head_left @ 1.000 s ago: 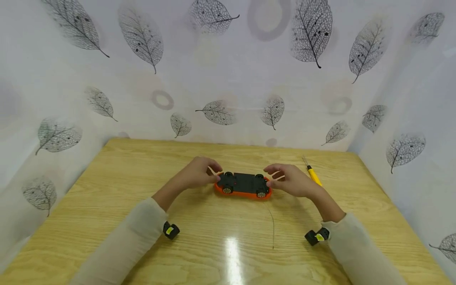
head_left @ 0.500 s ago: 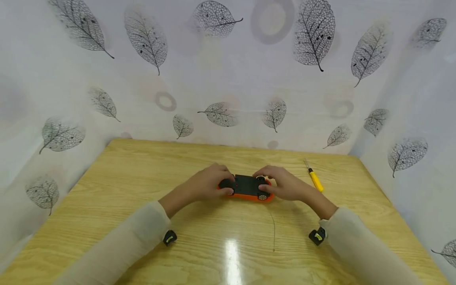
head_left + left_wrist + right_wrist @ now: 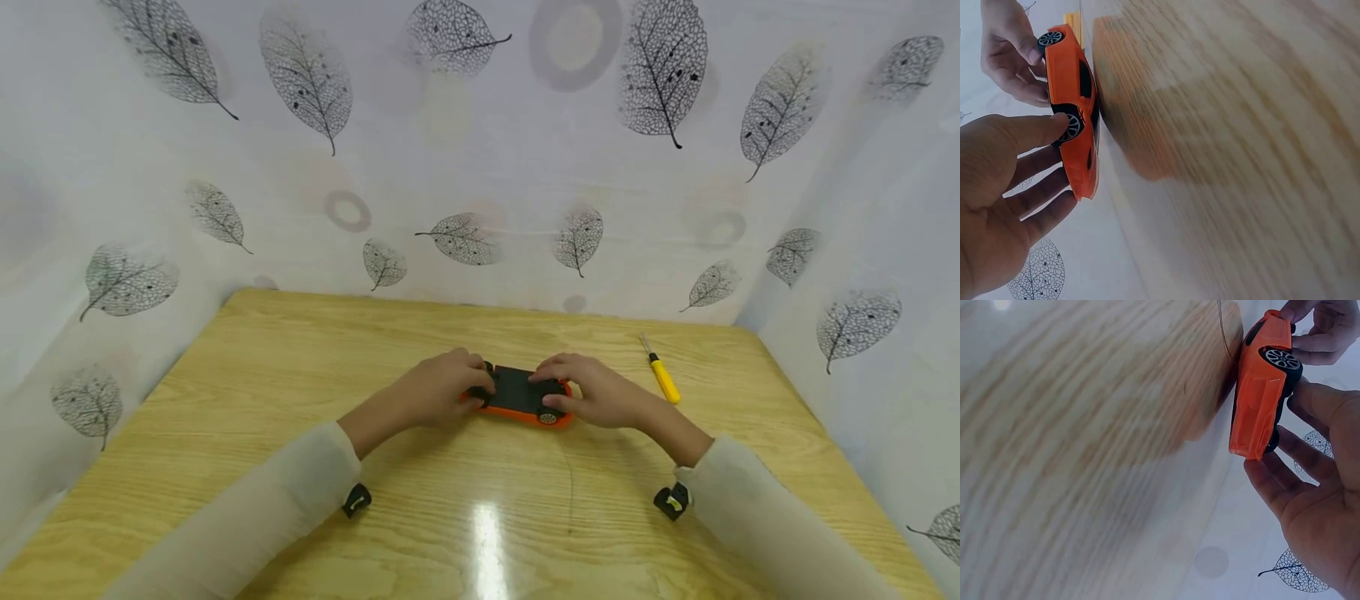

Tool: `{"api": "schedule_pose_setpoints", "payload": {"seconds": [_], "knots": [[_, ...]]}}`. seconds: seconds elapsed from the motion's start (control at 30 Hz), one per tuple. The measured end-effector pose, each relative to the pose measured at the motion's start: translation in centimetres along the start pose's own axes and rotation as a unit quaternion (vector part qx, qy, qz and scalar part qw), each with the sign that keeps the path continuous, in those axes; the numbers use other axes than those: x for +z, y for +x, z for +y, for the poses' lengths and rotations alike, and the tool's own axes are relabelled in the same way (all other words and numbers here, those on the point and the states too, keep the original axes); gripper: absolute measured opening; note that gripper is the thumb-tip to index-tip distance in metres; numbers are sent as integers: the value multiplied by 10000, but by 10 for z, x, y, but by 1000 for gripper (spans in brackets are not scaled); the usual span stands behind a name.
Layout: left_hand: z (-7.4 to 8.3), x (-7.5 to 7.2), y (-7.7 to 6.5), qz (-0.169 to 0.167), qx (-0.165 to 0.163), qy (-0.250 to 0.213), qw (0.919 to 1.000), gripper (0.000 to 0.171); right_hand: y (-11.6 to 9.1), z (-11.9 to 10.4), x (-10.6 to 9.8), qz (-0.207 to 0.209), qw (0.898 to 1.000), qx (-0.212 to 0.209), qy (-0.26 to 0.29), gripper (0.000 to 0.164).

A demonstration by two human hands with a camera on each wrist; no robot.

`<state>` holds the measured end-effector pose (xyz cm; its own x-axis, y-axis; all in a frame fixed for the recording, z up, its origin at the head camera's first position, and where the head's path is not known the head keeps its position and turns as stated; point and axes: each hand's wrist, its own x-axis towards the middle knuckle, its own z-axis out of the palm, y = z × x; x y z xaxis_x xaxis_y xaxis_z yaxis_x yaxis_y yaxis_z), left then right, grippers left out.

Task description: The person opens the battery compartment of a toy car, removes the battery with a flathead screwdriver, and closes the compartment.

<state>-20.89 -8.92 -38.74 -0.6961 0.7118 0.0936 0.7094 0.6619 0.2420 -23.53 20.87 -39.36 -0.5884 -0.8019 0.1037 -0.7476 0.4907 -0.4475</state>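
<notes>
A second ago both hands hovered at the ends of the upturned orange toy car (image 3: pixel 522 397), fingers spread and barely touching. Since then the left hand (image 3: pixel 438 389) has slid in from 9 o'clock and now grips the car's end, thumb on the near wheel. The right hand (image 3: pixel 592 390) has closed in from 3 o'clock, its fingers (image 3: pixel 551 374) curled over the black underside. The car has shifted very little on the bench (image 3: pixel 300 392).
</notes>
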Motion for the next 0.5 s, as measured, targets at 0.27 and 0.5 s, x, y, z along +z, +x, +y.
{"api": "schedule_pose_setpoints", "payload": {"seconds": [0.27,0.5], "knots": [[-13,4,3,67,239,-64,9997,19,-4,-5,4,15,9999,81,-140,34],[-24,5,7,44,353,-241,9991,19,-9,-14,9,183,9990,18,-404,29]]}}
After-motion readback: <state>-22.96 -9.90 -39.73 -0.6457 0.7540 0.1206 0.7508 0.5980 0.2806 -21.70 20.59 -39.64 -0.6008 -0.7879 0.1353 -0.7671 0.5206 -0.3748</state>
